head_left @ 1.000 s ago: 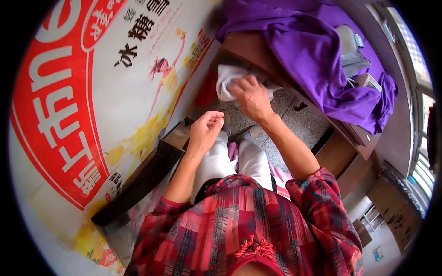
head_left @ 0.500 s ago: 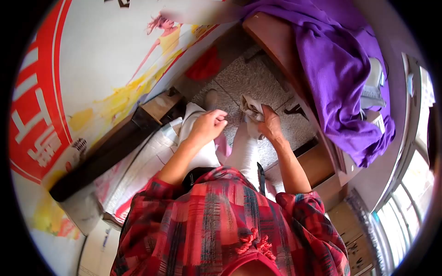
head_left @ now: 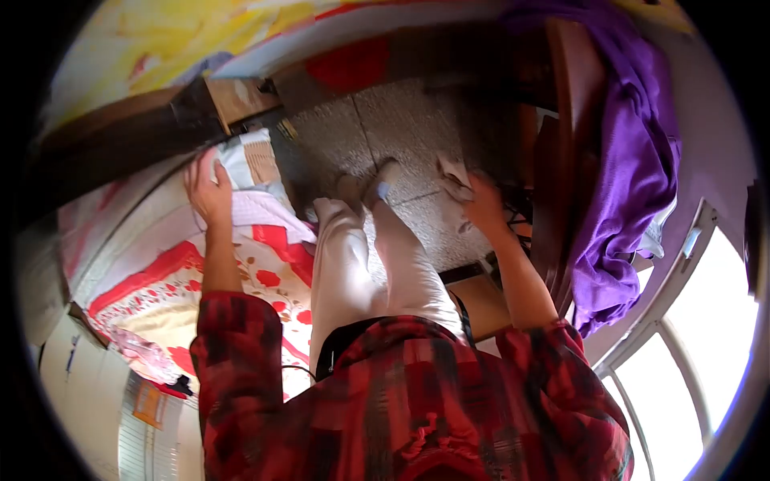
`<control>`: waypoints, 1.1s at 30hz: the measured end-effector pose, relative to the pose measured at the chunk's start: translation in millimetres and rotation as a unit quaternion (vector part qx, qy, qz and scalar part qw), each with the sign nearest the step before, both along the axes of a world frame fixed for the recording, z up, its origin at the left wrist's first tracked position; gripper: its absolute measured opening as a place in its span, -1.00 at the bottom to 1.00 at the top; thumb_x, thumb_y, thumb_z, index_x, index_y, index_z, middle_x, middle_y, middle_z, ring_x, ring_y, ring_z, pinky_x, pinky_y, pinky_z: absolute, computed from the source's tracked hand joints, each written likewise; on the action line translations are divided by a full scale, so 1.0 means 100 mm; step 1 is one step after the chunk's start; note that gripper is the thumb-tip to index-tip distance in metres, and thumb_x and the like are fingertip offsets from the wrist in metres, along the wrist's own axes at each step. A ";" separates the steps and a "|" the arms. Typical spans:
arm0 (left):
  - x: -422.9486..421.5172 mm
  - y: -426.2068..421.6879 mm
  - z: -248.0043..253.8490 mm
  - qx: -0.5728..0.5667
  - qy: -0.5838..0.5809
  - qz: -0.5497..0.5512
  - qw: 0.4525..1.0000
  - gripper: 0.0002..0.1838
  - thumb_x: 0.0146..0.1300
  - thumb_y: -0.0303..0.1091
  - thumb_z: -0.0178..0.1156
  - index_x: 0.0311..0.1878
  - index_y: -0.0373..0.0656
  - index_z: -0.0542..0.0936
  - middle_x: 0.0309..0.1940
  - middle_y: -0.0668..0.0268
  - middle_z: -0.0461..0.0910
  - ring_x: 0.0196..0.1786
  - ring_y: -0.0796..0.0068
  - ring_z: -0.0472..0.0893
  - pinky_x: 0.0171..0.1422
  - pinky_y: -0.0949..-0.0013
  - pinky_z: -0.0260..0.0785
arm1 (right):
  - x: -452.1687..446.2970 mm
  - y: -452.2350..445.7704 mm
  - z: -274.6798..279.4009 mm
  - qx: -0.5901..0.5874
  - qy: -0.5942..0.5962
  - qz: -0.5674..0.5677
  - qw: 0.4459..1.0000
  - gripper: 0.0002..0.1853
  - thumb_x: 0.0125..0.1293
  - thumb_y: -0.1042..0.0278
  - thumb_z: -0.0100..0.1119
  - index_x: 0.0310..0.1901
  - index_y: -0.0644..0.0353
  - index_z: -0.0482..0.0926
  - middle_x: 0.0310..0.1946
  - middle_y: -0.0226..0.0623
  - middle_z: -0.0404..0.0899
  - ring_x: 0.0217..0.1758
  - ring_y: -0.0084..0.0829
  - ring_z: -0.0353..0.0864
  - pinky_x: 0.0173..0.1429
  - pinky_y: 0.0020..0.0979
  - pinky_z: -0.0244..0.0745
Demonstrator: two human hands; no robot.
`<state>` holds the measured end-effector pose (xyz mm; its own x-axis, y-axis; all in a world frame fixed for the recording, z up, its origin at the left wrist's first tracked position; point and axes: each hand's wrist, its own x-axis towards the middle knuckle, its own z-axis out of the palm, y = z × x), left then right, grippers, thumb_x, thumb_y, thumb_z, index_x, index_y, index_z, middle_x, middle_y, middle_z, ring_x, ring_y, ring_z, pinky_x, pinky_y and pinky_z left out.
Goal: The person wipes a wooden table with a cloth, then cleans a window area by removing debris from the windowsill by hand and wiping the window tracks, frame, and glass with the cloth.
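My left hand [head_left: 208, 188] reaches onto the bed beside a folded white cloth with a tan striped patch [head_left: 258, 160]. Its fingers are apart and lie against the pale bedding, with nothing seen in them. My right hand [head_left: 485, 207] is closed on a crumpled beige cloth [head_left: 455, 178], held out over the floor to the right of my legs. Motion blurs this hand and the cloth's lower part. Under my left forearm spreads a red and cream flowered blanket [head_left: 267, 278], with a pale pink checked sheet [head_left: 261, 210] above it.
A dark bed rail [head_left: 120, 152] and a small wooden box-like piece [head_left: 237, 100] stand at the upper left. To the right, a purple cloth [head_left: 630, 176] drapes over a brown wooden furniture edge [head_left: 573, 88]. My feet are on the speckled floor [head_left: 413, 132]. A bright window [head_left: 682, 377] is at lower right.
My left hand has moved left from in front of my body to the bed. The view has turned, bringing the flowered blanket into sight. My right hand still has the beige cloth.
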<state>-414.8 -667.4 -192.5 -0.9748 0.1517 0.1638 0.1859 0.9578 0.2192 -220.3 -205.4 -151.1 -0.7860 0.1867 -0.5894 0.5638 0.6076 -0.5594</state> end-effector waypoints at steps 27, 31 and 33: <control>0.36 -0.70 -1.17 0.042 0.070 -0.075 0.994 -0.72 0.20 -0.46 0.22 -0.01 0.04 0.63 0.19 0.34 0.50 0.23 0.24 0.48 0.30 0.25 0.31 | -1.33 1.07 -1.59 0.574 0.054 0.481 0.661 -0.75 0.03 0.34 0.21 -0.19 -0.01 0.66 -0.10 -0.23 0.55 0.05 -0.08 0.47 0.05 0.05 0.34; 0.44 -0.80 -1.24 -0.047 0.019 -0.055 0.997 -0.73 0.32 -0.36 0.14 0.06 0.06 0.61 0.22 0.35 0.48 0.27 0.32 0.45 0.33 0.29 0.27 | -1.15 1.57 -2.53 0.507 0.142 0.528 0.666 -0.74 -0.02 0.35 0.24 -0.22 0.06 0.68 -0.05 -0.19 0.55 0.05 -0.01 0.46 0.00 0.13 0.33; 0.49 -0.83 -1.31 -0.008 0.019 -0.054 0.998 -0.75 0.32 -0.28 0.15 0.04 0.01 0.61 0.23 0.24 0.43 0.25 0.26 0.44 0.30 0.27 0.27 | -1.16 1.73 -2.79 0.477 0.148 0.545 0.674 -0.75 -0.01 0.36 0.22 -0.22 0.06 0.69 -0.01 -0.17 0.54 0.07 0.02 0.45 0.00 0.16 0.31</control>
<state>-365.7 -750.8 -323.5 -0.9460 0.2582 0.1959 0.2955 0.9354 0.1942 -336.3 -32.0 -430.5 -0.8191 -0.4133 -0.3977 -0.5584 0.7332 0.3880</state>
